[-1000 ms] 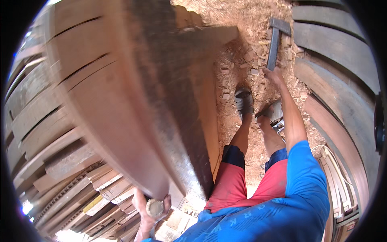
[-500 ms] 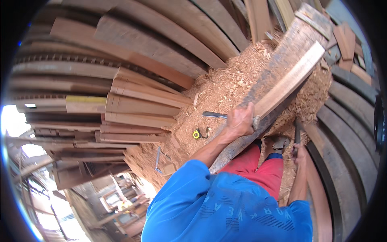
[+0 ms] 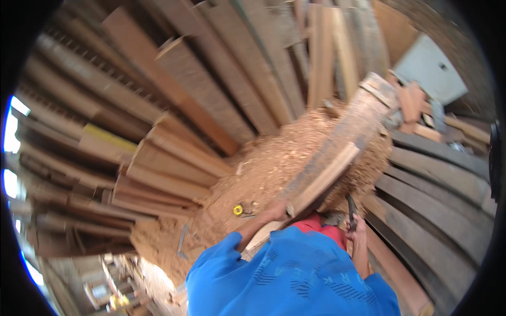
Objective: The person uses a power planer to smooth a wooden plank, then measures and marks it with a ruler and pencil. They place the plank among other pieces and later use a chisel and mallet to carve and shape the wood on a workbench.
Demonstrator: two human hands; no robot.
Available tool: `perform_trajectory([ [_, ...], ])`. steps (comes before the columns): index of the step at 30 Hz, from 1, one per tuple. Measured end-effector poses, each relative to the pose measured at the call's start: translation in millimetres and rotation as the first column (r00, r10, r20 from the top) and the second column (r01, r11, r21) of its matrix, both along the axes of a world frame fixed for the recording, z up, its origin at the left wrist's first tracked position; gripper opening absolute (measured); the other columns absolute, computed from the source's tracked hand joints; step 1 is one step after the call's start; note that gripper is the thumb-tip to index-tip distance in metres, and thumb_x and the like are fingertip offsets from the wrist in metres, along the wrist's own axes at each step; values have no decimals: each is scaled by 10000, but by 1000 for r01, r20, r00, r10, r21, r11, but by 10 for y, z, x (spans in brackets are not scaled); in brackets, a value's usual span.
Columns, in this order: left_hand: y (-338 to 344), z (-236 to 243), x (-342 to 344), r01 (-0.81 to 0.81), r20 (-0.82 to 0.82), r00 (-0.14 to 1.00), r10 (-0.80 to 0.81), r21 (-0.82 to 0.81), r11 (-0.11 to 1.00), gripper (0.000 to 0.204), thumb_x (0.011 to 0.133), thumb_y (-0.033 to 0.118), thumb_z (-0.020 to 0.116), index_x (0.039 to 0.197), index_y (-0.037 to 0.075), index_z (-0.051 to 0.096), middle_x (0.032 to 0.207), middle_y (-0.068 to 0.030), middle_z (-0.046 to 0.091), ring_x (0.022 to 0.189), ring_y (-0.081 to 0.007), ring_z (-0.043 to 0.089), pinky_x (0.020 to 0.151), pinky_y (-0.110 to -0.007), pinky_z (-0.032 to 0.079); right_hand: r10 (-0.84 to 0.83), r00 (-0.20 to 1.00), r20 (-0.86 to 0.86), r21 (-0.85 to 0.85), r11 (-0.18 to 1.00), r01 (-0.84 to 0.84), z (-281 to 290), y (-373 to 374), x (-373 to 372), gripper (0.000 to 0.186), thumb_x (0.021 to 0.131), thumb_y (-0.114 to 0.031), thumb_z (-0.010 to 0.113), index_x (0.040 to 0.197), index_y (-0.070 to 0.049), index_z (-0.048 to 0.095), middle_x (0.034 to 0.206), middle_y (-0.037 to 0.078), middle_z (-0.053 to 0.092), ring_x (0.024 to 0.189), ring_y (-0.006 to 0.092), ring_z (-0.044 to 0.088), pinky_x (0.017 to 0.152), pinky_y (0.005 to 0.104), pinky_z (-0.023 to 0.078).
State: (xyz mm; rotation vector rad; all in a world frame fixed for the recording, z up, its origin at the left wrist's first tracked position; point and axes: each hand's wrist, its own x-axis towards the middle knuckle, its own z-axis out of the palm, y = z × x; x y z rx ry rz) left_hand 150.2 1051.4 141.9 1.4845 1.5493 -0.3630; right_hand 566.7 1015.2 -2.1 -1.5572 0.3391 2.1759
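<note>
My left hand [image 3: 277, 211] is closed at the near end of a light wooden piece [image 3: 329, 171], which lies along a thick, weathered plank [image 3: 341, 134]. A chisel's grey blade [image 3: 250, 217] sticks out from this hand to the left, blurred now; its handle is hidden in my fingers. Off to the right and lower, my right hand [image 3: 357, 226] grips a dark, narrow tool [image 3: 351, 206] that points up and away; its kind is unclear. A yellow and black tape measure [image 3: 238, 209] lies on the shavings left of my left hand.
Wood shavings [image 3: 284, 150] cover the ground around the plank. Boards [image 3: 211, 89] lean in rows at the left and back, and more long boards [image 3: 421, 195] lie at the right. A grey metal tool [image 3: 183, 239] rests at lower left. Offcuts [image 3: 411, 102] are heaped beyond the plank.
The view has swung, so the plank and both hands sit lower and further left in the picture. The right hand has raised its dark tool slightly relative to my body; the left stays at the wood's end.
</note>
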Motion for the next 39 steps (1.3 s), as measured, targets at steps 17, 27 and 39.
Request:
perform_trajectory([
  [17, 1743, -202, 1537, 327, -134, 945, -299, 349, 878, 1089, 757, 334, 770, 1623, 301, 111, 1214, -314, 637, 1090, -479, 652, 915, -567, 530, -495, 594, 633, 765, 514, -388, 2717, 284, 54, 273, 805, -267, 764, 885, -22, 673, 739, 25, 622, 678, 128, 579, 648, 322, 494],
  [27, 1746, -363, 1539, 379, -312, 913, -265, 402, 833, 1128, 750, 351, 766, 1632, 294, 65, 1259, -325, 610, 1106, -484, 645, 941, -519, 540, -432, 503, 748, 660, 563, -498, 2190, 156, 244, 272, 860, -259, 703, 714, -37, 648, 585, 21, 617, 544, 137, 608, 546, 341, 494],
  [39, 1749, 11, 1614, 328, -188, 940, -285, 265, 907, 1103, 770, 374, 730, 1635, 222, 63, 1212, -329, 624, 1074, -490, 656, 927, -543, 528, -351, 496, 794, 594, 622, -511, 2330, 255, 84, 262, 796, -261, 780, 849, -17, 703, 783, 84, 695, 712, 213, 653, 699, 385, 534],
])
